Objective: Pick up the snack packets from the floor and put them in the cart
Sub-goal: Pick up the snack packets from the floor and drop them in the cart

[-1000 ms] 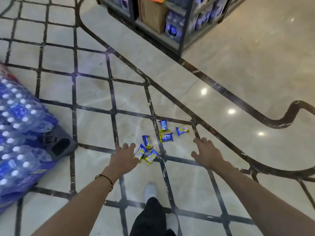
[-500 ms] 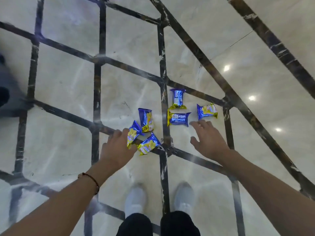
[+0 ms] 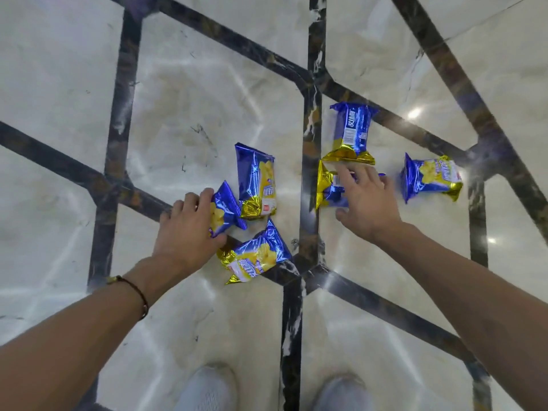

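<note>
Several blue-and-gold snack packets lie on the marble floor. My left hand (image 3: pixel 186 229) has its fingers and thumb closed around the edge of one packet (image 3: pixel 226 207). Touching that one are an upright packet (image 3: pixel 256 179) and a lower packet (image 3: pixel 258 256). My right hand (image 3: pixel 367 203) rests with spread fingers on top of another packet (image 3: pixel 327 185), thumb held apart from it. One packet (image 3: pixel 353 129) lies just beyond that hand, and one (image 3: pixel 430 176) to its right. No cart is in view.
The floor (image 3: pixel 192 99) is pale polished marble crossed by dark inlay strips. My two white shoes (image 3: pixel 207 390) (image 3: pixel 341 393) stand at the bottom edge, just behind the packets. A thin cord bracelet (image 3: pixel 139 295) circles my left wrist.
The view has dropped much closer to the floor. My left hand has closed on a packet, and my right hand has moved forward onto the packet it was short of.
</note>
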